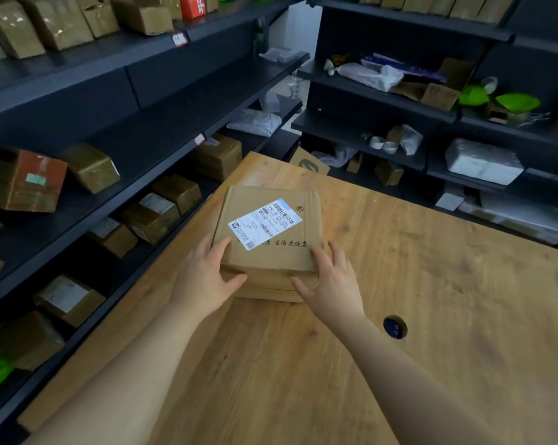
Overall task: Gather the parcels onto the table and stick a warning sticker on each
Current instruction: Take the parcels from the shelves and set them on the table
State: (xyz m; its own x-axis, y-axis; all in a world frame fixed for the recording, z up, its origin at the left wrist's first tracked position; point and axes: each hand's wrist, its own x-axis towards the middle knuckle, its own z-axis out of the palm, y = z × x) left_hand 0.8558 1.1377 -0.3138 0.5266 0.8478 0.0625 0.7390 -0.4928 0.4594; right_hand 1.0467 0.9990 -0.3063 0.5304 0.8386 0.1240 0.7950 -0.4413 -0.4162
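Note:
A brown cardboard parcel (271,229) with a white shipping label (265,222) and printed characters lies on top of a second flat box (268,289), both on the wooden table (431,284). My left hand (204,277) holds the stack's near left corner, thumb on the top face and fingers along the front side. My right hand (332,281) holds the near right corner, fingers spread against the top edge and front side. No sticker is visible.
Dark shelves (162,123) run along the left with several brown parcels (152,216). More shelves (383,101) at the back right hold bags, boxes and green items. A round cable hole (395,327) sits in the table near my right forearm.

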